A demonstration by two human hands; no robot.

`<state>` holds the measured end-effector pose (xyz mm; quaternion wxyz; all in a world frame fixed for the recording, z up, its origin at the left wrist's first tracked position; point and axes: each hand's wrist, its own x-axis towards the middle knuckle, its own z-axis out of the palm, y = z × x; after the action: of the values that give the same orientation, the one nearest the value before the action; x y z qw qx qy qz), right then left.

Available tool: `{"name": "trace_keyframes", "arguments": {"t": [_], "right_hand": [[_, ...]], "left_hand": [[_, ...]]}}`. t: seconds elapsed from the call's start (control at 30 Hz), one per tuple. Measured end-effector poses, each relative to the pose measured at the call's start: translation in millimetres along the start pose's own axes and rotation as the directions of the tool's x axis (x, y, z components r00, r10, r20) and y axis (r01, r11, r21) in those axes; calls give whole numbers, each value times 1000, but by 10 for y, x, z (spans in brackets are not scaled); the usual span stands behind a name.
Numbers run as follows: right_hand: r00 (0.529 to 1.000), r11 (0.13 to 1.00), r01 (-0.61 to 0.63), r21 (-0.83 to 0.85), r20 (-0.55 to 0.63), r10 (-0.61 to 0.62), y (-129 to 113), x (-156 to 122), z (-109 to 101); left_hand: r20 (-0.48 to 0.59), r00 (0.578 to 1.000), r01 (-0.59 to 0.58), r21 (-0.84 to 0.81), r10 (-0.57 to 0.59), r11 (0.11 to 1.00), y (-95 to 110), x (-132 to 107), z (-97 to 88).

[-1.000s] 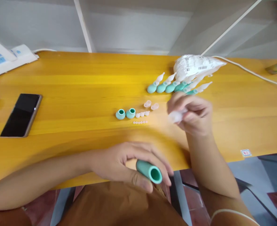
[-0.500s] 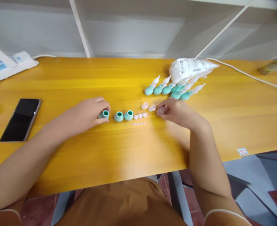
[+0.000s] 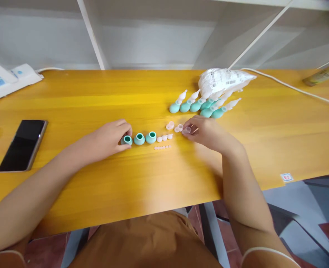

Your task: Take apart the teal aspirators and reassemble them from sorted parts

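My left hand (image 3: 112, 137) has its thumb and fingers around a small teal rubber bulb (image 3: 127, 140), whose round opening faces up. Beside it two more teal bulbs (image 3: 139, 139) stand in line. My right hand (image 3: 202, 130) pinches a small translucent pink cup-shaped piece (image 3: 187, 130). Left of those fingers lie similar pink pieces (image 3: 178, 128). Three pale pink rounded pieces (image 3: 164, 138) continue the row of bulbs, and several tiny pink discs (image 3: 162, 147) form a line nearer me. Behind my right hand, several teal bulbs with pale pointed tips (image 3: 185, 107) lie grouped.
A white plastic bag (image 3: 223, 80) sits at the back, near a white cable (image 3: 287, 83). On the left are a phone (image 3: 22, 145) and a white power strip (image 3: 13, 82). A yellowish can (image 3: 320, 76) lies far right. The desk's front edge (image 3: 153, 216) is close to my body.
My left hand has moved slightly right with its bulb, closer to the other two. My right hand has brought the pink piece a little left, beside the similar pieces. The view has shifted slightly.
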<state>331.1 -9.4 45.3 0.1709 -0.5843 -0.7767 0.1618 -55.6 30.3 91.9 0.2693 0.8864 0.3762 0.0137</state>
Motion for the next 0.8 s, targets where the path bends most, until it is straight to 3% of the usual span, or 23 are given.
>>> {"name": "trace_keyframes", "arguments": {"t": [0.13, 0.23, 0.33, 0.37, 0.43, 0.5, 0.53, 0.67, 0.8], "right_hand": [[998, 996, -44, 79, 45, 41, 22, -8, -17], [991, 980, -129, 151, 61, 121, 36, -63, -160], [967, 970, -162, 181, -168, 193, 65, -124, -370], [929, 970, -166, 177, -303, 214, 86, -134, -430], [788, 969, -203, 137, -565, 245, 157, -130, -507], [670, 962, -261, 76, -703, 237, 260, -101, -518], [657, 959, -279, 48, -719, 227, 316, -81, -503], [725, 961, -275, -17, -660, 196, 480, 10, -381], [761, 950, -308, -49, -611, 216, 464, 69, -312]], "left_hand": [[-6, 1000, -1, -9, 1, 1000, -54, 9, 43], [-26, 1000, -4, -14, 4, 1000, -96, 16, 71], [-57, 998, -21, -15, 20, 1000, -97, 20, 86], [-69, 997, -33, -16, 32, 999, -91, 19, 91], [-86, 995, -58, -13, 57, 998, -87, 9, 101], [-101, 992, -75, 16, 76, 997, -99, -15, 112], [-111, 990, -79, 48, 84, 996, -111, -31, 115], [-167, 974, -112, 221, 151, 969, -102, -111, 68], [-298, 927, -147, 271, 228, 951, 160, -207, -74]]}}
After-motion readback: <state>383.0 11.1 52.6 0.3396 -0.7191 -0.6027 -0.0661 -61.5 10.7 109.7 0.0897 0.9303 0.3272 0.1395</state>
